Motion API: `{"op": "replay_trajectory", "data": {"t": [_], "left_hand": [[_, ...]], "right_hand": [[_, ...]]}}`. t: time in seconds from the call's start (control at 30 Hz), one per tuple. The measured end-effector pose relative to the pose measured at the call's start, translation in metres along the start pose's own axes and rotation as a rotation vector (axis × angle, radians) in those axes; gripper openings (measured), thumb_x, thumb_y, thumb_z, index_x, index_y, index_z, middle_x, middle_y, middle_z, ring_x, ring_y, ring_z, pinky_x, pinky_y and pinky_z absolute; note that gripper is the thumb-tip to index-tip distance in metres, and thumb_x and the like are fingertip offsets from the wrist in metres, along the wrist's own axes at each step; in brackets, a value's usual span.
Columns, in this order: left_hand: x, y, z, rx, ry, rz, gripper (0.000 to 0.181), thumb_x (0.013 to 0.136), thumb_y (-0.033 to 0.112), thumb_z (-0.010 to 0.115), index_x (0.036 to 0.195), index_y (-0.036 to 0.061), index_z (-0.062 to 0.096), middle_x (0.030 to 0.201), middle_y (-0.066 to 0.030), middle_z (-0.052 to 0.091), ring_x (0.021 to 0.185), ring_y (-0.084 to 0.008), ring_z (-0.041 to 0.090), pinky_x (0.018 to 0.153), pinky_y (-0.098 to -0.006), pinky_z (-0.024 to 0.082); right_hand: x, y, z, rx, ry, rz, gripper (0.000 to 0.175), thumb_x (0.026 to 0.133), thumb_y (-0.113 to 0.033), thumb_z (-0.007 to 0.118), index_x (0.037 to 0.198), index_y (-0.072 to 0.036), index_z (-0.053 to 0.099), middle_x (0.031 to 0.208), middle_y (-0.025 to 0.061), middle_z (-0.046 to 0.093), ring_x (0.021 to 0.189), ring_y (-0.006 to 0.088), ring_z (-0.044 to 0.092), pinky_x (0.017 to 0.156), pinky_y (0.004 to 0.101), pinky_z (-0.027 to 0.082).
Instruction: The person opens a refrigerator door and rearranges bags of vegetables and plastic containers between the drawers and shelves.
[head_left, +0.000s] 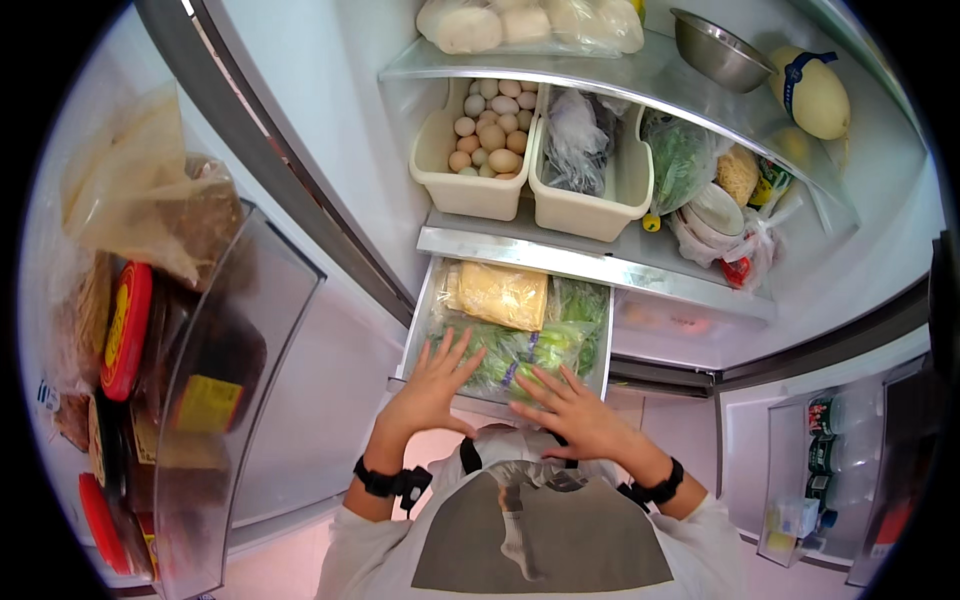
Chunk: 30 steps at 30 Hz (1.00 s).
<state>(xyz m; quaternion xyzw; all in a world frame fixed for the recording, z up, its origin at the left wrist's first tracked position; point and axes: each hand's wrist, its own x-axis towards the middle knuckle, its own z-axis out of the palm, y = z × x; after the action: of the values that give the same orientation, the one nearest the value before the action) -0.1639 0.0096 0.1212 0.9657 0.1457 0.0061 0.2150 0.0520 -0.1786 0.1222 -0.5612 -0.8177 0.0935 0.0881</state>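
Note:
A pulled-out refrigerator drawer (609, 337) lies before me. My left hand (439, 386), fingers spread, is over its front left part, above bagged leafy greens (491, 352). My right hand (574, 412) is spread at the front right, its fingertips over the green stalks in the bag; whether they touch it I cannot tell. Neither hand holds anything. A yellow block-shaped food packed in clear plastic (504, 295) rests towards the drawer's back, and more leafy greens (581, 304) are at the back right.
Above the drawer stand a white bin of eggs (469, 196) and a white bin with plastic bags (585, 217). Bagged vegetables (679, 161) are to their right. A steel bowl (720, 52) and a pale melon (821, 101) sit on the glass shelf. Loaded door shelves (289, 300) flank me.

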Motion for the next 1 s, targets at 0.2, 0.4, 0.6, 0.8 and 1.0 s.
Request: {"op": "replay_trajectory", "data": {"t": [0.2, 0.4, 0.6, 0.8, 1.0], "left_hand": [[-0.004, -0.01, 0.011, 0.009, 0.049, -0.014, 0.109, 0.051, 0.027, 0.087, 0.146, 0.0197, 0.034, 0.155, -0.0103, 0.021, 0.143, -0.0361, 0.018, 0.112, -0.0579, 0.019], [0.007, -0.018, 0.01, -0.029, 0.062, 0.007, 0.109, 0.051, 0.027, 0.086, 0.146, 0.0192, 0.034, 0.155, -0.0106, 0.023, 0.141, -0.0367, 0.022, 0.112, -0.0554, 0.021], [0.026, -0.013, -0.008, -0.035, 0.151, -0.052, 0.117, 0.043, 0.026, 0.09, 0.145, 0.0157, 0.034, 0.155, -0.0131, 0.021, 0.142, -0.0373, 0.019, 0.111, -0.0567, 0.022], [0.041, -0.022, -0.005, 0.026, 0.068, 0.032, 0.119, 0.042, 0.023, 0.09, 0.145, 0.0113, 0.032, 0.155, -0.013, 0.02, 0.143, -0.0358, 0.017, 0.112, -0.0568, 0.021], [0.043, -0.017, 0.002, 0.047, 0.004, 0.008, 0.127, 0.042, 0.032, 0.09, 0.148, 0.0105, 0.024, 0.156, -0.0179, 0.012, 0.143, -0.0409, 0.01, 0.112, -0.0578, 0.018]], "right_hand": [[-0.019, 0.009, 0.033, -0.256, 0.038, 0.051, 0.067, 0.079, -0.025, 0.069, 0.14, -0.03, 0.041, 0.151, 0.003, 0.032, 0.138, 0.0288, 0.029, 0.112, 0.0561, 0.021], [-0.013, 0.02, 0.029, -0.2, 0.086, 0.066, 0.066, 0.079, -0.024, 0.067, 0.14, -0.031, 0.041, 0.151, 0.0044, 0.031, 0.138, 0.0297, 0.029, 0.111, 0.0568, 0.022], [-0.006, 0.033, 0.018, -0.12, 0.07, 0.091, 0.07, 0.077, -0.019, 0.067, 0.141, -0.03, 0.04, 0.151, 0.0094, 0.029, 0.138, 0.0315, 0.029, 0.11, 0.0568, 0.025], [-0.002, 0.037, 0.009, -0.111, 0.014, 0.096, 0.074, 0.074, -0.019, 0.07, 0.141, -0.029, 0.04, 0.152, 0.0119, 0.027, 0.14, 0.0326, 0.027, 0.111, 0.0569, 0.024], [-0.008, 0.035, 0.02, -0.123, 0.02, 0.06, 0.066, 0.081, -0.013, 0.06, 0.142, -0.023, 0.037, 0.152, 0.0156, 0.025, 0.14, 0.0352, 0.025, 0.111, 0.0551, 0.026]]}}
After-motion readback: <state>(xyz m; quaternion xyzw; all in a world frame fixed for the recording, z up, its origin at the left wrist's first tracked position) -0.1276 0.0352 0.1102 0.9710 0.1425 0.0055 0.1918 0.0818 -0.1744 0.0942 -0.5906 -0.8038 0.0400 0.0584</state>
